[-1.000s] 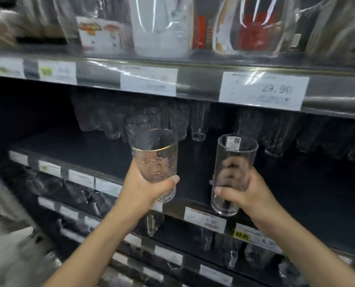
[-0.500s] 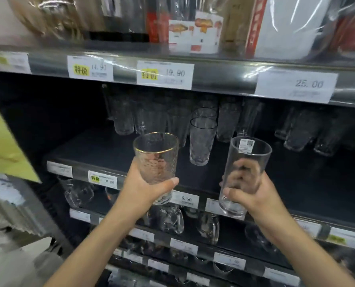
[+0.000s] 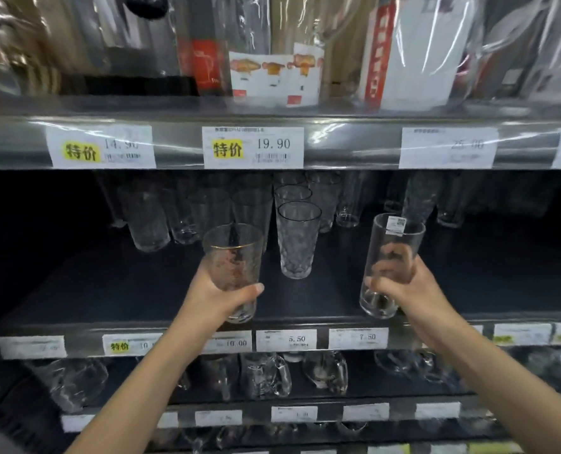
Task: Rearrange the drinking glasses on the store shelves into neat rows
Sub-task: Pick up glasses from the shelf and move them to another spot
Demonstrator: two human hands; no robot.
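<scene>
Only the view had shifted along the dark metal shelf (image 3: 141,290). The left hand (image 3: 220,296) still curled its fingers round the gold-rimmed textured tumbler (image 3: 234,257), and the right hand (image 3: 403,290) round the tall clear cylindrical glass (image 3: 391,244). Both were aloft, 2 unplaced.

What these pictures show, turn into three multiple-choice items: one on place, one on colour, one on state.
1. The 19.90 price tag sits: A on a glass; B on the upper shelf edge; C on the floor.
2. The rim of the textured glass in the left hand is: A gold; B red; C blue.
3. The right hand is: A open and empty; B flat on a shelf; C gripping the tall clear glass.

Answers: B, the tag hangs on the edge above the glasses; A, a thin gold line rings its mouth; C, its fingers wrap the glass.
</scene>
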